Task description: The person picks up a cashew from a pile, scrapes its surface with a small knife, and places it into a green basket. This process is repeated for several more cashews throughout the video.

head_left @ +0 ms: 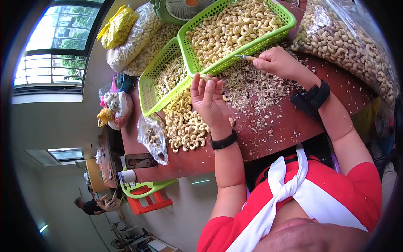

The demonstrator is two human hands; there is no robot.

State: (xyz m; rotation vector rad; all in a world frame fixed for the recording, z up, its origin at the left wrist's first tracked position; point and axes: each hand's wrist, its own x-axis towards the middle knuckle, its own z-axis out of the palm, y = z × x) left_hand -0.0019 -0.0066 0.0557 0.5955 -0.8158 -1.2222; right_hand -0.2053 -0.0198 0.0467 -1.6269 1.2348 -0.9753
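My left hand (208, 98) is turned palm up with its fingers curled, and a pale cashew nut (205, 77) rests at the fingertips. In my right hand (275, 63) is a small knife (246, 57), its short blade pointing left toward the green basket's edge. Just beyond both hands stands a green plastic basket (212, 66) full of cashews. Under and beside the left hand lies a loose heap of cashews (184, 126) on the red table. Below the right hand, skin scraps (262, 94) are spread over the tabletop.
A second green basket (147, 94) with cashews sits at the left. A large clear bag of cashews (348, 46) leans at the right. A small plastic bag (152, 136), a phone (140, 160) and a cup (127, 176) are near the left edge. Another person (90, 206) is far off.
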